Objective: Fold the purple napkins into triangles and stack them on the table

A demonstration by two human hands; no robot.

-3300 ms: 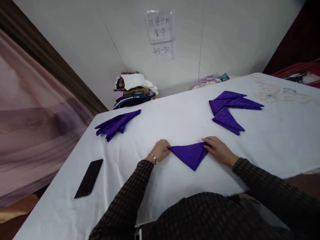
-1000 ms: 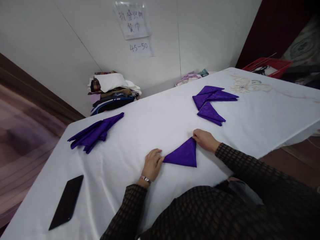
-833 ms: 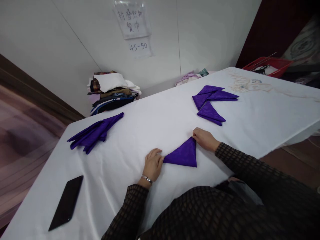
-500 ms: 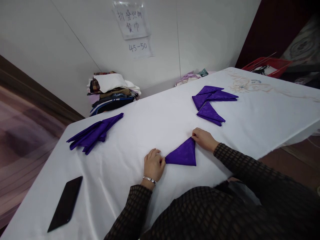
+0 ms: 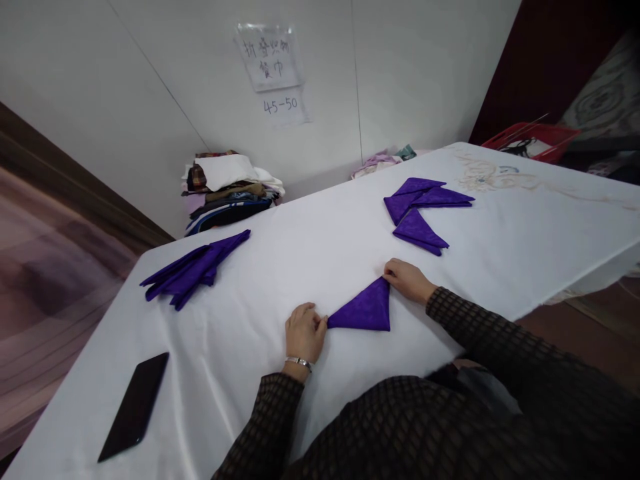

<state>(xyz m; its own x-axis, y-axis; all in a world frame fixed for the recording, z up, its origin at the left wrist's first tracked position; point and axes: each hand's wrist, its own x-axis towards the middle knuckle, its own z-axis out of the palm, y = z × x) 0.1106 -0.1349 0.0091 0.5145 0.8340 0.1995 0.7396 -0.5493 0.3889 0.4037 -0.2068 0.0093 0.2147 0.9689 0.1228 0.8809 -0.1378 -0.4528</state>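
A purple cloth napkin (image 5: 366, 309), folded into a triangle, lies flat on the white tablecloth in front of me. My left hand (image 5: 304, 332) pinches its left corner between thumb and fingers. At the top right corner, my right hand (image 5: 406, 277) grips the cloth in a pinch. Beyond my right hand are several folded purple napkins (image 5: 419, 230), partly overlapping. A loose bunch of purple napkins (image 5: 196, 272) lies farther to the left.
A black phone-like slab (image 5: 135, 405) rests on the tablecloth (image 5: 240, 400) at the left. Behind the table are a stack of folded clothes (image 5: 231, 190) and a smaller cloth pile (image 5: 383, 161). A red basket (image 5: 553, 143) stands at the back right; handwritten sheets (image 5: 273, 60) hang on the wall.
The view has tilted slightly, so the surroundings sit a little lower. Both hands keep their pinch on the triangular napkin, which lies nearly as before.
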